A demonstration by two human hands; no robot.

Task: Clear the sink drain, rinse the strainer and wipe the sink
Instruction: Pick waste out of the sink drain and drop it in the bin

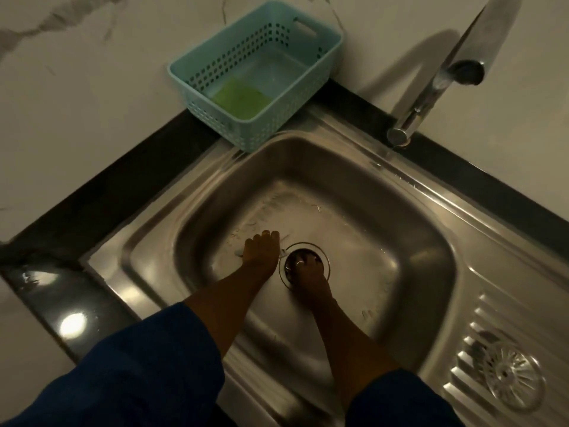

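Down in the drain (289,264), my right hand (308,271) hides its grip; left hand (261,251) lies flat; poked muck could slip deeper

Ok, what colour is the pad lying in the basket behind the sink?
Light green pad, lying in the teal perforated basket; it shows in the head view, the only one.

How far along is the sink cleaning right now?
Done: the strainer is out, lying on the drainboard. In hand: the right hand has its fingers down in the open drain, while the left hand rests on the sink floor beside it. Left: rinsing the strainer and wiping; the green pad sits in the basket, and specks show on the sink floor.
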